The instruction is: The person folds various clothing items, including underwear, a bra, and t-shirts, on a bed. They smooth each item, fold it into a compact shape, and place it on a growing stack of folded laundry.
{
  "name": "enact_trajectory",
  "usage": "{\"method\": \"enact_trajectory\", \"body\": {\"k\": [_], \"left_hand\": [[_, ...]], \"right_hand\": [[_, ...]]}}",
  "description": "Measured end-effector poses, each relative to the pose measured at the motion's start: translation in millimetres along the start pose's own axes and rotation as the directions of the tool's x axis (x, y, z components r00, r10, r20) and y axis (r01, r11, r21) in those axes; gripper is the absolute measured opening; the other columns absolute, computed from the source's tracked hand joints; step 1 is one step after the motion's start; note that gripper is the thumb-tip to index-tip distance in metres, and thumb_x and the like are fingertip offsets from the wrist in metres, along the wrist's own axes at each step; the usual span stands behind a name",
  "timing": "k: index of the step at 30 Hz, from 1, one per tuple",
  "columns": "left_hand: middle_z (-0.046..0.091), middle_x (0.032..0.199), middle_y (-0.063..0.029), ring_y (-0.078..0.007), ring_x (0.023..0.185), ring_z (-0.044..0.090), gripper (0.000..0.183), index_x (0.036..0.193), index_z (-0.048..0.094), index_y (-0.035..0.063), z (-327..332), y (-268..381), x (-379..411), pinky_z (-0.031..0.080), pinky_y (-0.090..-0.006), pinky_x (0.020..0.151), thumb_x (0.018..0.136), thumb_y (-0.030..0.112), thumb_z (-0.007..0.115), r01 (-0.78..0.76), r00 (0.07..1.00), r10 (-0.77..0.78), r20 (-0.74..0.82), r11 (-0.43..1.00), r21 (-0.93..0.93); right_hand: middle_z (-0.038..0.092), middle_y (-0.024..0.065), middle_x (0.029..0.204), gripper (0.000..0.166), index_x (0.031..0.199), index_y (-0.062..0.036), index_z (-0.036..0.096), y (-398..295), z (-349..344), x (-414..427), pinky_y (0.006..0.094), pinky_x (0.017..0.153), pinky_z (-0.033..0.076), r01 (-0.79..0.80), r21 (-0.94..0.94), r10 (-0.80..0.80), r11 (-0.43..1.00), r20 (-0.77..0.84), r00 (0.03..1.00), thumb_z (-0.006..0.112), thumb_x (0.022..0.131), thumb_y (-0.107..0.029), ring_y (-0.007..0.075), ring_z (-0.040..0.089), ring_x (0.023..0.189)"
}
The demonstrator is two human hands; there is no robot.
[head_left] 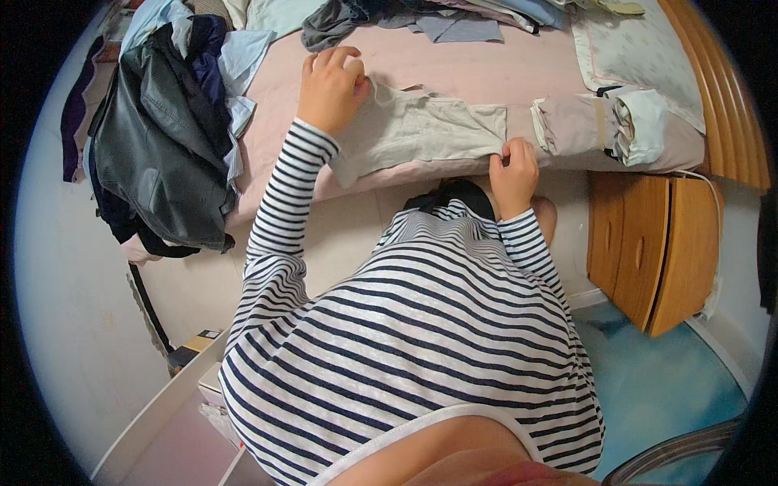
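A light beige garment, with a thin strap-like loop at its upper left, lies spread along the near side of the pink bed sheet. My right hand pinches its lower right corner between thumb and fingers. At the opposite end, my left hand is over the garment's upper left part with curled fingers. Whether it grips the fabric there is hidden from this angle. Right of the garment sits a folded pale pink cloth bundle, and against it a rolled white cloth.
A black leather-like jacket tops heaped clothes hanging off the bed's left end. More clothes line the far side. A patterned pillow lies by the wooden headboard. Below stands a wooden bedside cabinet; an open drawer is behind my left side.
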State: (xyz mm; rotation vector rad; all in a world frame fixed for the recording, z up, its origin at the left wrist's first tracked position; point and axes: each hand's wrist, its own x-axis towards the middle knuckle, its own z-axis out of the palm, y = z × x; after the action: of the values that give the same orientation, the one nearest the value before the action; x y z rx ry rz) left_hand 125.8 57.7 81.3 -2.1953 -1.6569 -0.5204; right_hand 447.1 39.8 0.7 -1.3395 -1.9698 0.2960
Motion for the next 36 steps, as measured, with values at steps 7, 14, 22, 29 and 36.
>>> {"method": "enact_trajectory", "body": {"k": [7,14,22,29,36], "left_hand": [[0.067,0.090,-0.0179,-0.0339,0.084,0.065,0.041,0.109,0.051,0.0048,30,-28,17,0.049,-0.0427,0.078,0.079,0.029,0.067,0.316,0.744,-0.252,0.618,0.949,0.006],[0.067,0.091,-0.0154,-0.0278,0.085,0.065,0.039,0.107,0.058,0.0034,59,-34,43,0.051,-0.0365,0.078,0.081,0.031,0.067,0.316,0.683,-0.089,0.725,0.931,-0.183],[0.063,0.086,-0.0036,-0.0098,0.076,0.059,0.038,0.123,0.047,0.0033,43,-43,56,0.045,-0.0209,0.070,0.090,0.015,0.061,0.491,0.836,-0.380,0.396,0.198,-0.848],[0.059,0.100,-0.0023,-0.0126,0.092,0.058,0.046,0.129,0.047,0.0117,34,-22,55,0.046,-0.0259,0.085,0.086,0.012,0.064,0.418,0.870,0.064,0.489,0.428,-0.801],[0.061,0.100,-0.0080,-0.0241,0.103,0.056,0.056,0.125,0.051,0.0099,-43,39,-3,0.034,-0.0436,0.103,0.071,-0.003,0.057,-0.042,0.937,0.206,0.282,0.869,-0.494]], "right_hand": [[0.048,0.0108,0.062,0.017,0.071,-0.0054,0.044,4,0,-1,0.0433,0.054,0.041,-0.054,0.003,0.054,0.999,0.028,0.998,0.060,0.071,-0.002,0.0326,0.052,0.061],[0.050,0.0098,0.063,0.018,0.070,-0.0056,0.045,-2,-3,2,0.0425,0.055,0.041,-0.056,0.010,0.055,0.998,0.052,0.997,0.062,0.070,-0.006,0.0310,0.053,0.062],[0.051,0.0105,0.065,0.018,0.070,-0.0054,0.045,-2,-3,1,0.0431,0.057,0.042,-0.065,0.024,0.064,0.998,0.063,0.996,0.062,0.071,-0.007,0.0317,0.053,0.064],[0.049,0.0104,0.064,0.019,0.071,-0.0053,0.044,-1,-2,2,0.0428,0.055,0.040,-0.044,0.019,0.043,0.999,0.050,0.998,0.062,0.073,-0.008,0.0315,0.052,0.062],[0.054,0.0109,0.080,0.016,0.083,-0.0045,0.053,-5,0,-1,0.0410,0.069,0.046,-0.207,0.117,0.207,0.971,0.012,0.978,0.064,0.075,-0.012,0.0309,0.055,0.075]]}}
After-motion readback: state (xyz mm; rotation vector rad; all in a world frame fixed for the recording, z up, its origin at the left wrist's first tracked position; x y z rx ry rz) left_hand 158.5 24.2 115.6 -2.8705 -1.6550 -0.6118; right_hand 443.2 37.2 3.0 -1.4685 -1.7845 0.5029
